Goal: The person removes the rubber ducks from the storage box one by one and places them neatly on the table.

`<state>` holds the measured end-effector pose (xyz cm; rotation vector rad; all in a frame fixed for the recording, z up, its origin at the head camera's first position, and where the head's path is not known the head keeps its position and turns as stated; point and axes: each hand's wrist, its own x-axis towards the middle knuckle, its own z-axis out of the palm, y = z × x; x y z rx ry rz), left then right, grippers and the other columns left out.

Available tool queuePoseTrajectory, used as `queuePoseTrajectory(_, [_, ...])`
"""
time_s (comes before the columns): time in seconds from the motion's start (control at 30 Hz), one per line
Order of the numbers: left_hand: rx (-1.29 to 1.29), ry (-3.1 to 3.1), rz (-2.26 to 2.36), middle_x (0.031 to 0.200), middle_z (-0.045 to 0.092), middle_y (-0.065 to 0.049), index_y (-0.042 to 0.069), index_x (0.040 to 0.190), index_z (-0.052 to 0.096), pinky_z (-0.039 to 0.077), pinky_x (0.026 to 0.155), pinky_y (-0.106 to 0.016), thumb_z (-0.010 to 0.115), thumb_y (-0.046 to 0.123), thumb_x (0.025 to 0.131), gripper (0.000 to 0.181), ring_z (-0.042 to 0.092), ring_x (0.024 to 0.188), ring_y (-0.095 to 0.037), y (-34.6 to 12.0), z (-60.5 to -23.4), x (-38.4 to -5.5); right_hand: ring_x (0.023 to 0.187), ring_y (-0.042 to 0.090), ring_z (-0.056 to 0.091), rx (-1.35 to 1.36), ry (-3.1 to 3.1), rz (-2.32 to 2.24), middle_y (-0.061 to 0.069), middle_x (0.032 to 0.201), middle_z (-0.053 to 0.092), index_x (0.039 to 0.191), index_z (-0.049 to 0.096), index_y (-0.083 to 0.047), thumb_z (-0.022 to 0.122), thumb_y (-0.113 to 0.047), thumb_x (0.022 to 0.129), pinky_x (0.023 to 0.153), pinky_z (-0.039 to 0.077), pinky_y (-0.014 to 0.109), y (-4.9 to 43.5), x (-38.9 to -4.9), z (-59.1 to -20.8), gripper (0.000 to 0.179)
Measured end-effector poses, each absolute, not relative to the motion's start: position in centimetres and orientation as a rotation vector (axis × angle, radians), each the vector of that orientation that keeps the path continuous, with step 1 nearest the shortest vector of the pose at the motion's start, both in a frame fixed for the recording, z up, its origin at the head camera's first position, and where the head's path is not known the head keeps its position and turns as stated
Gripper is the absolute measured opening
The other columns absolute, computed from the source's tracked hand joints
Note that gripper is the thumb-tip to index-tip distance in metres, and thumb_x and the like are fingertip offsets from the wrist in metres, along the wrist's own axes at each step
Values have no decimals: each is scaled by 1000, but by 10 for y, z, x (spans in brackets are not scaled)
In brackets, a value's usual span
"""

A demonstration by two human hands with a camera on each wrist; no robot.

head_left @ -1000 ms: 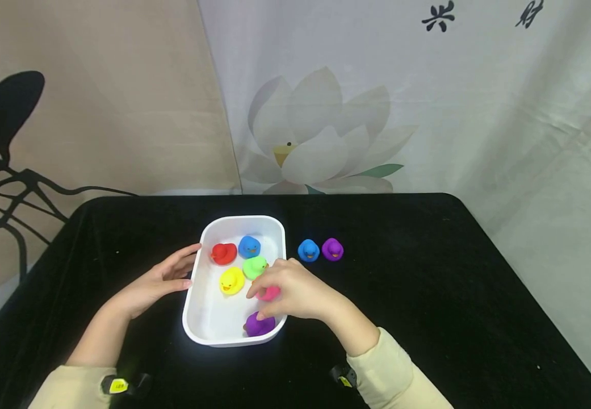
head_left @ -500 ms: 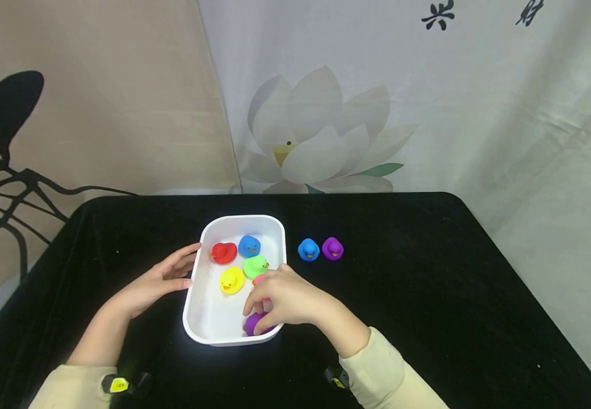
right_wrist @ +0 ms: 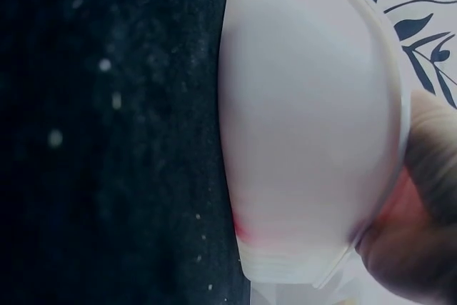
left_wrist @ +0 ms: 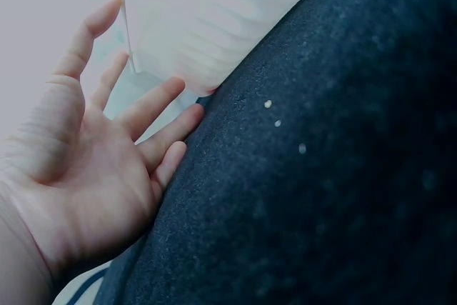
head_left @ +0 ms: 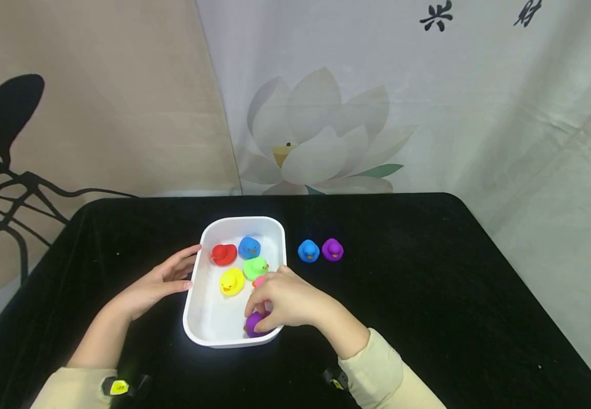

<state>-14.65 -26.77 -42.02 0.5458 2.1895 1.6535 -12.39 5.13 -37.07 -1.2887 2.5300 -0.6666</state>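
On a black table (head_left: 428, 284), a purple duck (head_left: 252, 324) is sitting at five o'clock inside a white tray (head_left: 213, 321). The right hand (head_left: 287, 298) is pinching it; the relaxed left hand (head_left: 153, 286) is touching the tray at nine o'clock.

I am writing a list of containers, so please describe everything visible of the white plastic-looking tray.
The white plastic-looking tray is rectangular, with rounded corners, a thin rim and open top. It stands flat on black cloth, holding six small coloured toy ducks. The left hand touches its left rim; whether the right hand touches it is unclear.
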Motion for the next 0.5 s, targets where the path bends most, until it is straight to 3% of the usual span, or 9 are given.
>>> queuePoseTrajectory(0.5, [544,2176,1664,151,26,-20,14,150,23,43,94,-56,63,14,89,72,28,133,-48,-268,-422,-147,84,-3,52,-1282,2519,-693,-23,80,58,101,74,-27,81,-31,77,84,37,23,52,-123,-370,25])
